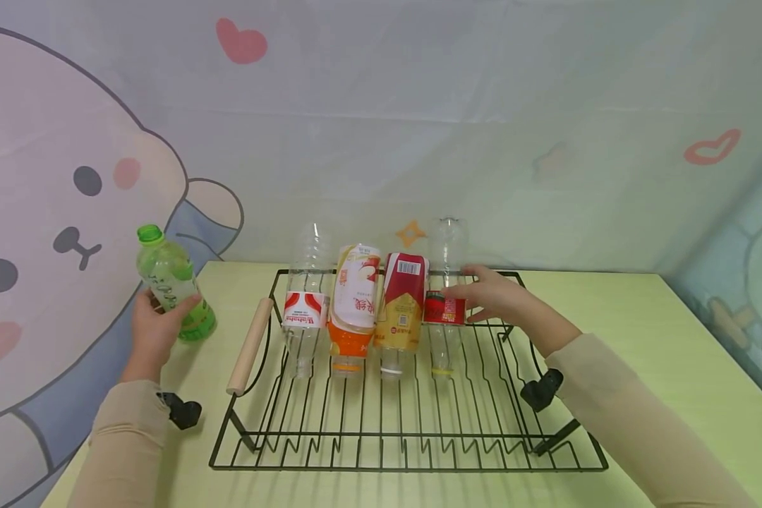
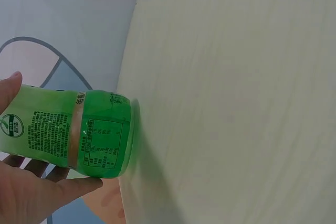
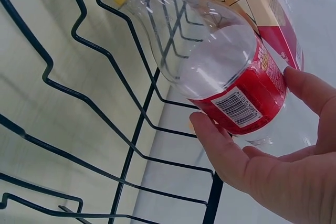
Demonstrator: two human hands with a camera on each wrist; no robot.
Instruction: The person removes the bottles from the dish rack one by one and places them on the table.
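My left hand (image 1: 155,324) grips a green plastic bottle (image 1: 184,300) round its middle, left of the black wire rack (image 1: 355,434). The bottle tilts, its green cap up and its base low over the table. In the left wrist view, the bottle's green base (image 2: 107,132) shows beyond the fingers. My right hand (image 1: 498,293) holds a clear bottle with a red label (image 1: 444,310) that lies on the rack with its neck toward me. In the right wrist view, thumb and fingers span the red label (image 3: 247,98) from both sides; part of the palm side is hidden.
Three more bottles lie side by side on the rack: a clear one with a red-and-white label (image 1: 306,310), a white-and-orange one (image 1: 354,303) and a red-and-yellow one (image 1: 401,303). The rack has a wooden handle (image 1: 250,346). A printed cloth (image 1: 381,141) hangs behind the table.
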